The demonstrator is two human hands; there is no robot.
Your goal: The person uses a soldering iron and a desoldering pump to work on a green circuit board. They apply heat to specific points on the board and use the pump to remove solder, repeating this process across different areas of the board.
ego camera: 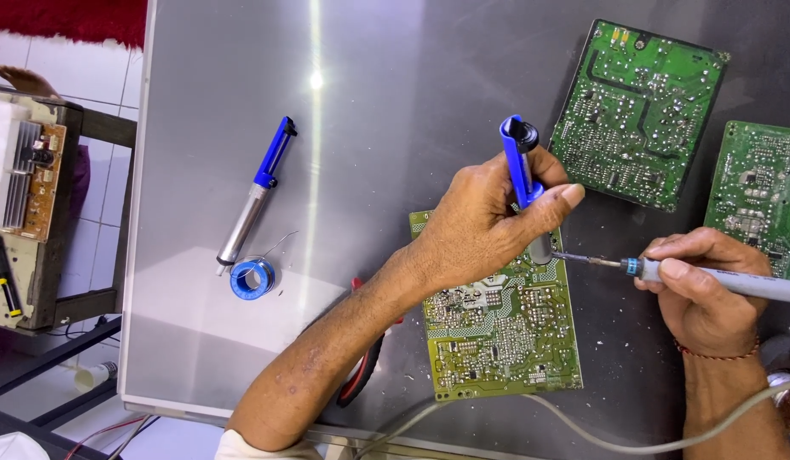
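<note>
My left hand (484,226) grips a blue and silver desoldering pump (522,175), held upright with its tip down on a yellow-green circuit board (505,332). My right hand (701,290) holds a grey soldering iron (735,281) like a pen. Its metal tip points left and meets the board's right edge just beside the pump's nozzle. The iron's grey cable (582,430) loops along the table's front edge.
A second desoldering pump (257,192) and a blue solder spool (252,278) lie at the left of the grey table (369,102). Two green circuit boards (637,111) (757,196) lie at the back right. Red-handled pliers (365,375) sit under my left forearm. A side stand holds another board (28,179).
</note>
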